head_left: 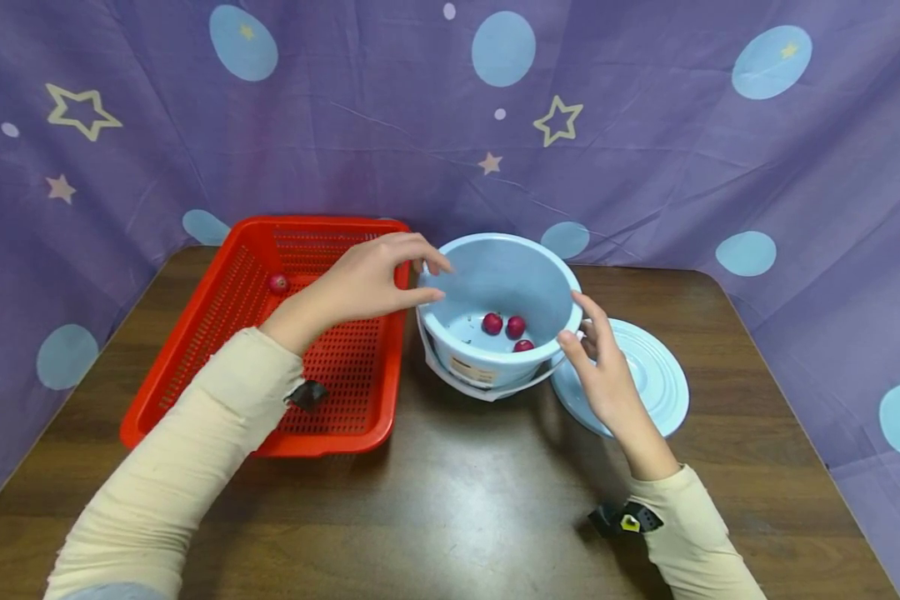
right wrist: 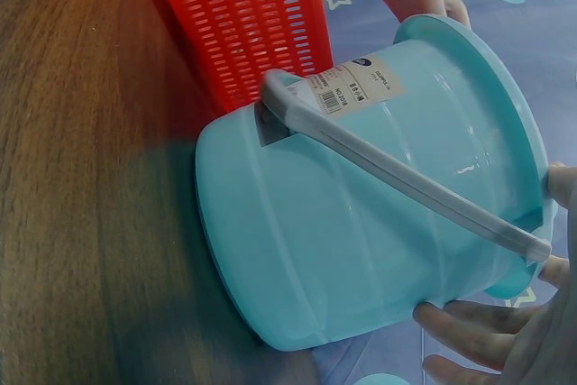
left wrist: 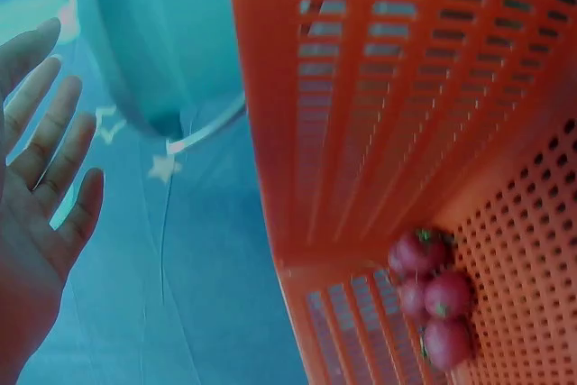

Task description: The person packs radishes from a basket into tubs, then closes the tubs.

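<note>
A light blue bucket (head_left: 495,265) stands at the centre of the table, its mouth facing up. Inside lie a few round red radish-like pieces (head_left: 492,323) and small dark specks. My right hand (head_left: 600,362) holds the bucket's right rim; in the right wrist view its fingertips (right wrist: 469,335) touch the outer wall. My left hand (head_left: 367,279) hovers by the left rim with thumb and fingers spread, gripping nothing. The left wrist view shows its fingers (left wrist: 63,123) apart from the bucket. A pale handle (right wrist: 406,173) hangs down the bucket's side.
A red slotted basket (head_left: 348,446) stands left of the bucket, under my left forearm. Several red pieces with green tops (left wrist: 446,295) lie in it. A round light blue lid (head_left: 656,375) lies flat at the right, partly behind my right hand. A patterned purple curtain (head_left: 420,108) hangs behind.
</note>
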